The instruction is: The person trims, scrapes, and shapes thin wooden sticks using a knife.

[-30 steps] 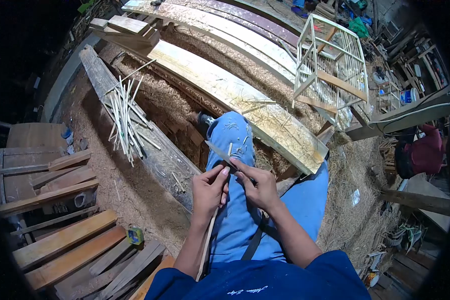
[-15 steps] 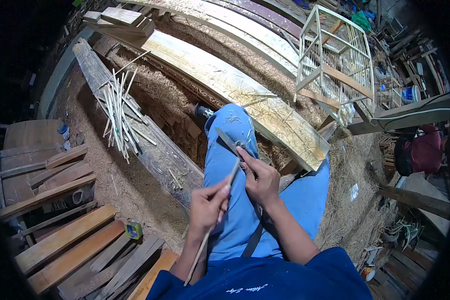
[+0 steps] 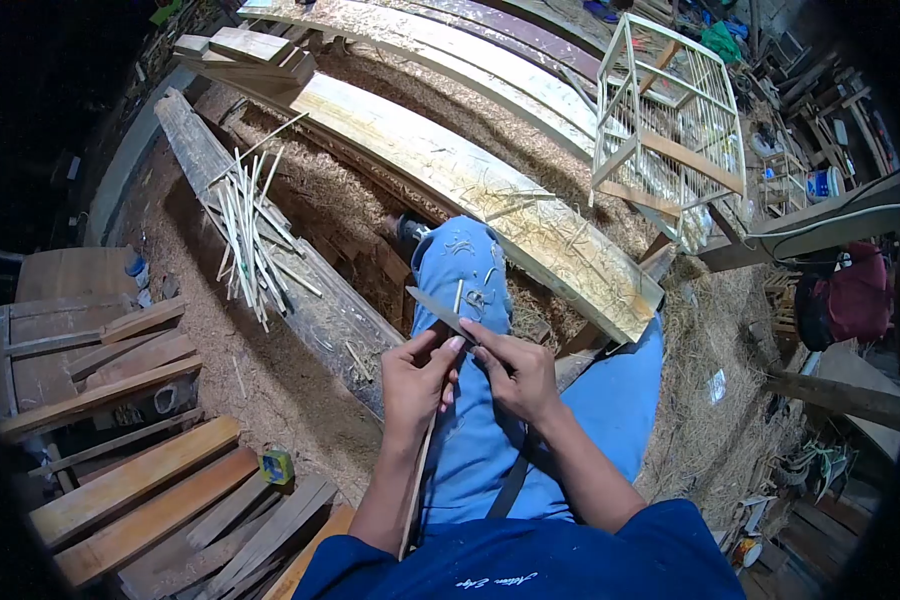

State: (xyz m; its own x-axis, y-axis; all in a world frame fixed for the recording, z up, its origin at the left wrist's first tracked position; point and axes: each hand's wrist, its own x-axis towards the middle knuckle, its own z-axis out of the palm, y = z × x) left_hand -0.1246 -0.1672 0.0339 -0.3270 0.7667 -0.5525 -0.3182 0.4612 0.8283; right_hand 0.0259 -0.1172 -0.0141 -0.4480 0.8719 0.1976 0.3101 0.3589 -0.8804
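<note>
My left hand (image 3: pixel 416 385) is closed around a thin wooden stick (image 3: pixel 420 475), which runs from my forearm up past the fingertips. My right hand (image 3: pixel 518 372) grips a knife (image 3: pixel 434 307), its blade pointing up and to the left. The blade lies across the stick's upper end, just beyond my left thumb. The knife's handle is mostly hidden in my fingers. Both hands are close together over my knee in blue trousers (image 3: pixel 460 262), where small shavings cling to the cloth.
A bundle of thin sticks (image 3: pixel 250 235) rests on a weathered plank (image 3: pixel 335 320) to the left. A thick pale beam (image 3: pixel 410 150) with shavings crosses ahead. Back right stands a slatted wooden cage (image 3: pixel 670 130). Boards (image 3: pixel 140 480) and a tape measure (image 3: pixel 276 467) lie lower left.
My left hand has moved up and slightly right, bringing the stick to the knife. The knife has swung flatter and now crosses the stick; before, the two were apart.
</note>
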